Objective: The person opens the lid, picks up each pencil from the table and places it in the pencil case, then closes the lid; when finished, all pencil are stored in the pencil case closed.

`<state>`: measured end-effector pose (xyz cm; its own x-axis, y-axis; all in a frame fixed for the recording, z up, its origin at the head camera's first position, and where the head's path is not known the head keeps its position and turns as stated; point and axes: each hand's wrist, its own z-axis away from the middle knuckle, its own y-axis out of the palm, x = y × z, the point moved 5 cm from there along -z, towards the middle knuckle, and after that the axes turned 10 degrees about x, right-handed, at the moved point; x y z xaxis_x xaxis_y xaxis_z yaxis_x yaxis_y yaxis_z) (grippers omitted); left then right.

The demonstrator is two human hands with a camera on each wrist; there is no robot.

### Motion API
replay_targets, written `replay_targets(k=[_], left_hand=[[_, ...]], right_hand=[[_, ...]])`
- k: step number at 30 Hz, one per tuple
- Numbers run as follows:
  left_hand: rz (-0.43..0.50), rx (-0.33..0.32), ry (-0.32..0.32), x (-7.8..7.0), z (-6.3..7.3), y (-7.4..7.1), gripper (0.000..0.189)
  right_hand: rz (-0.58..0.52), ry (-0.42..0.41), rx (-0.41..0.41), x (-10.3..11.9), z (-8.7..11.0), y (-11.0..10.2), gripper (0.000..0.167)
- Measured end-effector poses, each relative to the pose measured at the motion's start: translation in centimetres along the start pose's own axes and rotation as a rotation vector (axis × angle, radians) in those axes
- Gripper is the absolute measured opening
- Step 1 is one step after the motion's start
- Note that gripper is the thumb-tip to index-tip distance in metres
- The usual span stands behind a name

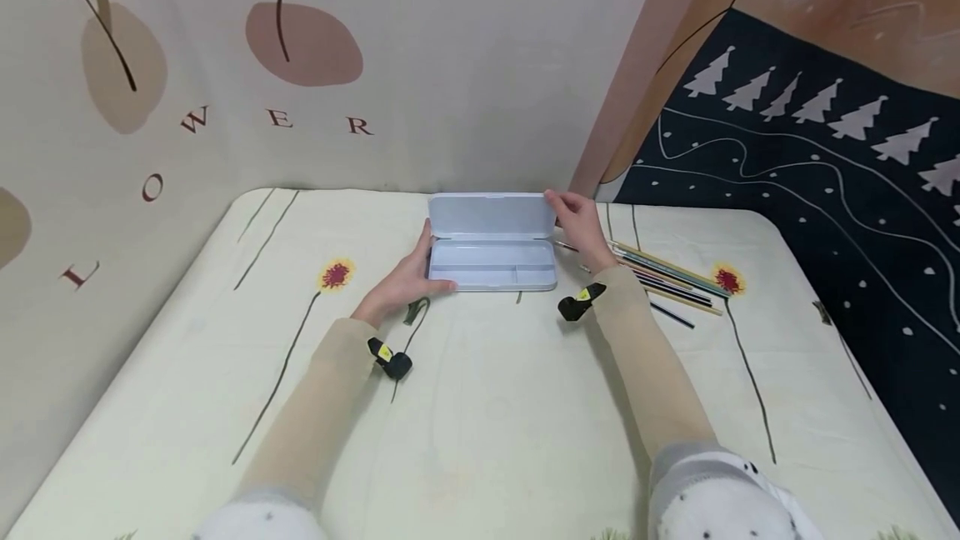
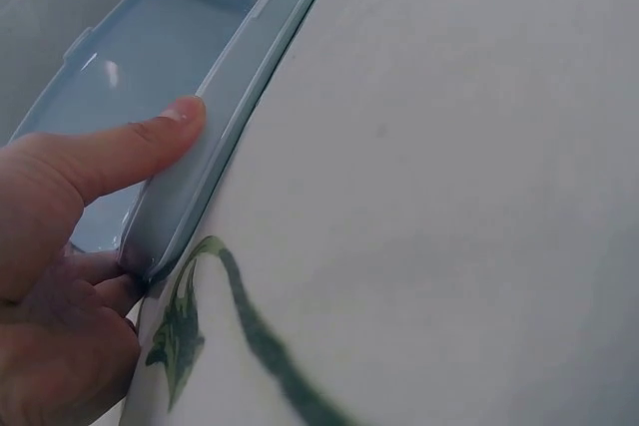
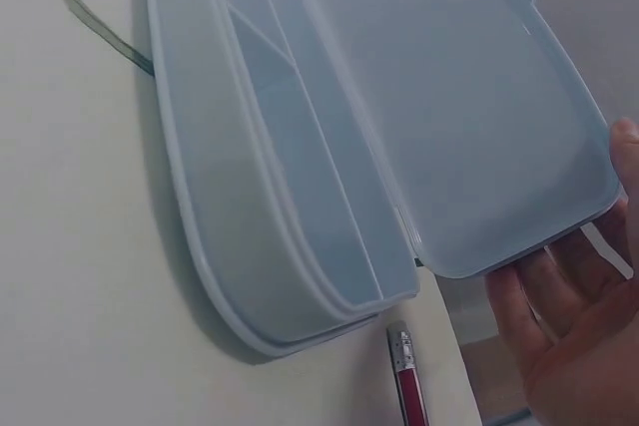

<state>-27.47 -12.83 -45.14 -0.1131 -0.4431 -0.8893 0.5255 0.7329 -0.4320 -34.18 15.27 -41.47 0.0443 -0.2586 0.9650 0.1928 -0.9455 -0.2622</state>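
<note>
A pale blue pencil case (image 1: 472, 255) lies unfolded at the table's far edge, its divided tray facing up with nothing in it. Its lid (image 1: 491, 215) is tilted back against the wall side. My left hand (image 1: 401, 277) grips the tray's left end; in the left wrist view the thumb (image 2: 165, 142) presses the front wall while the fingers bend around the corner. With my right hand (image 1: 585, 227) I hold the lid's right edge, thumb at the rim and fingers (image 3: 559, 286) behind it, as the right wrist view shows.
Several pencils (image 1: 667, 282) lie in a loose bundle to the right of the case, partly behind my right forearm. One red pencil (image 3: 411, 386) with a metal-ringed end sits close to the case's corner. A printed curtain (image 1: 465, 90) rises behind the table's far edge.
</note>
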Motion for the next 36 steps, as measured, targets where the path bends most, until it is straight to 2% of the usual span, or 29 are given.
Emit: replay_targets(k=[11, 14, 16, 19, 21, 23, 29, 36], left_hand=[[-0.02, 0.009, -0.039, 0.2, -0.1, 0.0, 0.118], [-0.036, 0.008, -0.023, 0.2, -0.1, 0.0, 0.117], [-0.042, 0.013, -0.012, -0.7, 0.4, 0.0, 0.115], [-0.047, 0.015, 0.011, -0.8, 0.4, 0.0, 0.113], [-0.052, 0.019, 0.009, -0.8, 0.4, 0.0, 0.112], [-0.062, 0.017, 0.008, 0.2, 0.0, -0.1, 0.114], [-0.064, 0.02, -0.001, 0.1, 0.1, -0.1, 0.113], [-0.04, 0.018, 0.014, -0.1, 0.3, -0.2, 0.113]], right_hand=[[-0.03, 0.048, 0.0, 0.0, -0.9, -0.2, 0.055], [-0.017, 0.045, 0.0, -0.2, -0.9, -0.2, 0.054], [-0.008, 0.044, -0.005, -0.3, -1.0, -0.2, 0.053], [-0.008, 0.057, -0.018, -0.5, -1.0, -0.3, 0.052], [-0.003, 0.06, -0.02, -0.6, -0.9, -0.4, 0.052], [0.003, 0.058, -0.02, -0.7, -0.7, -0.5, 0.052], [0.062, 0.038, -0.025, -1.1, 0.1, -1.0, 0.048], [0.119, -0.002, 0.03, -1.9, 1.0, -1.4, 0.044]])
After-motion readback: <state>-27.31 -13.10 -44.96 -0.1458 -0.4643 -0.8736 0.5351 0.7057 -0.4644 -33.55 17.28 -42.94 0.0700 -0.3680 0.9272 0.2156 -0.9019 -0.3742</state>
